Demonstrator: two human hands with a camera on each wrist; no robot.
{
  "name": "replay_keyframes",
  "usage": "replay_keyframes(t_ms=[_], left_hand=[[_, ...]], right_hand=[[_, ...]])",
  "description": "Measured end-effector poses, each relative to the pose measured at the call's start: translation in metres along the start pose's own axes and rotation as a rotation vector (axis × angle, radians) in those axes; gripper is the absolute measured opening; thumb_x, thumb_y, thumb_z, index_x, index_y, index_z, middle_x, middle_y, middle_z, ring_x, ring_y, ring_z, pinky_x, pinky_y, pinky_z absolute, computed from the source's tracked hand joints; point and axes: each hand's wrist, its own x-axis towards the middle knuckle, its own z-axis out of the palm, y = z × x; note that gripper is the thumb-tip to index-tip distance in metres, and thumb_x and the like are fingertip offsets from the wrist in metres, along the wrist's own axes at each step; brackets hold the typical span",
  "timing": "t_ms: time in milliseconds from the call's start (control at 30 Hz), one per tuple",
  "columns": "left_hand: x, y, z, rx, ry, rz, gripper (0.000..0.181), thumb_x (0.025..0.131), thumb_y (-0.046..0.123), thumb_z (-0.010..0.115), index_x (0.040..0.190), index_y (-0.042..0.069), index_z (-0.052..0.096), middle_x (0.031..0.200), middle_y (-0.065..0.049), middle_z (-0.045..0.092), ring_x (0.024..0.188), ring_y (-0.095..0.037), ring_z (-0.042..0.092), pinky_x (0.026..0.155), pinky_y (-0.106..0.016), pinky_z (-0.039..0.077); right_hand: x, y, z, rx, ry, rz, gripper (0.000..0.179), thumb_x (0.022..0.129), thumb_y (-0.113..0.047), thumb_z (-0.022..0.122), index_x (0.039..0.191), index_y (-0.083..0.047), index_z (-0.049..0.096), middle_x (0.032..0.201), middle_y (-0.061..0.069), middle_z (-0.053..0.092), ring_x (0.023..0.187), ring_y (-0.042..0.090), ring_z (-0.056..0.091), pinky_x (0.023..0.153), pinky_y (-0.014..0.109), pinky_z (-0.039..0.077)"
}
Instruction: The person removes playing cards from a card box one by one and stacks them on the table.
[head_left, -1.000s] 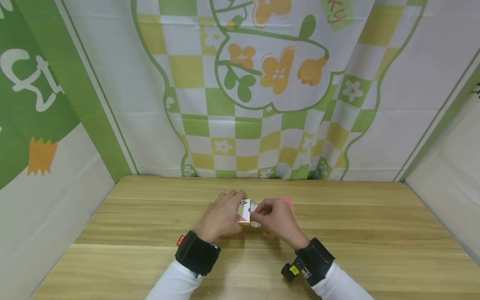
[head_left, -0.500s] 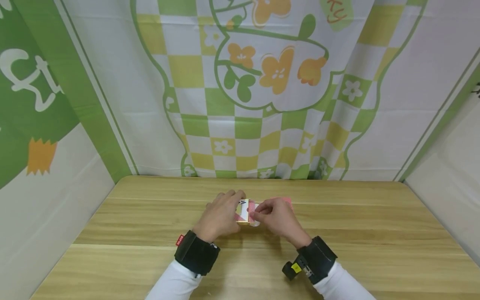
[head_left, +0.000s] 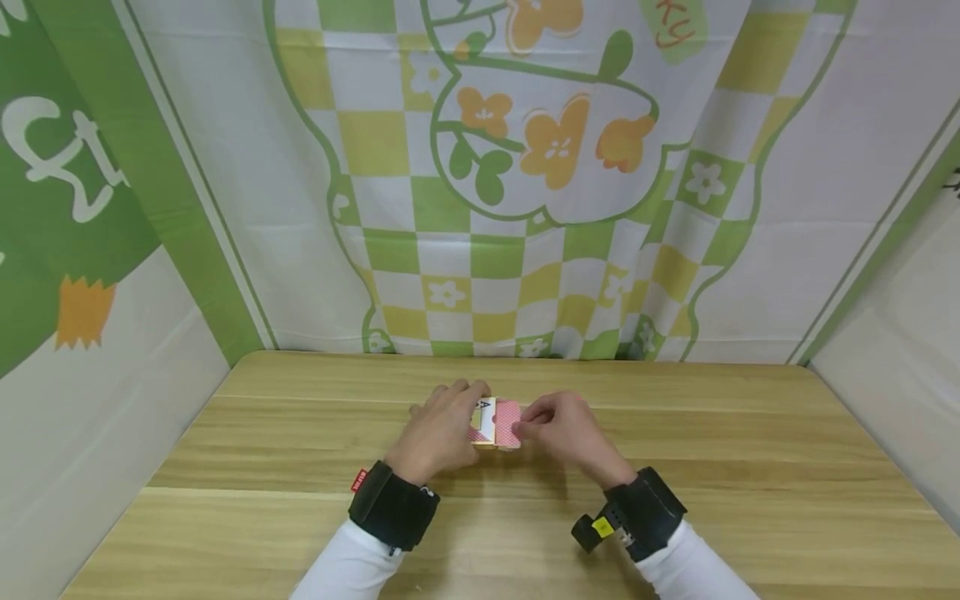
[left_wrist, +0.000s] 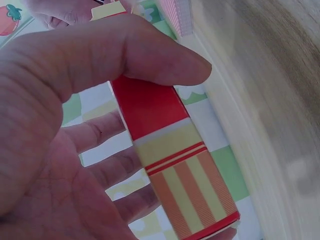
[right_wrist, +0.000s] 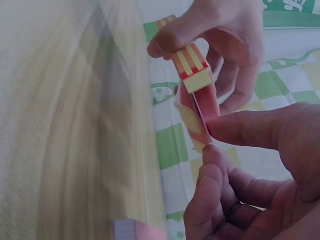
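My left hand [head_left: 437,429] grips a playing card box [head_left: 483,419] just above the table, thumb on its red and striped narrow side [left_wrist: 162,112] and fingers round the far side. An "A" shows on the box's face. From its right end sticks a red-patterned playing card [head_left: 507,423]. My right hand [head_left: 570,433] pinches that card's outer edge between thumb and forefinger. Whether it is one card or more, I cannot tell. The box's end flap [right_wrist: 190,125] stands open beside the card.
A stack of red-backed cards [right_wrist: 145,231] lies on the wooden table [head_left: 300,467], mostly hidden behind my right hand in the head view. A patterned cloth [head_left: 495,250] hangs behind the table's far edge, with cloth walls at both sides.
The red-patterned card has slid out of the box to the right, now covering the flap in the head view. My right hand has moved slightly right with it; my left hand stays nearly still.
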Motion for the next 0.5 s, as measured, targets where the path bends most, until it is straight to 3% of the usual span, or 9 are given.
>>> replay_keyframes(t_ms=[233, 500], left_hand=[[0.0, 0.0, 0.0, 0.008, -0.008, -0.006, 0.068, 0.065, 0.001, 0.089, 0.127, 0.012, 0.061, 0.116, -0.009, 0.063, 0.107, -0.033, 0.057, 0.081, -0.062, 0.047], [0.0, 0.001, 0.0, 0.013, -0.018, -0.009, 0.069, 0.066, 0.001, 0.089, 0.128, 0.011, 0.061, 0.117, -0.011, 0.063, 0.109, -0.035, 0.057, 0.084, -0.064, 0.048]], right_hand=[[0.0, -0.001, -0.009, 0.037, -0.052, 0.029, 0.01, 0.089, -0.012, 0.077, 0.087, -0.003, 0.073, 0.081, 0.013, 0.069, 0.066, 0.015, 0.057, 0.059, 0.029, 0.047], [0.0, -0.001, -0.013, 0.031, -0.071, 0.057, 0.01, 0.089, -0.012, 0.076, 0.085, -0.004, 0.071, 0.079, 0.007, 0.064, 0.067, 0.016, 0.056, 0.06, 0.03, 0.046]])
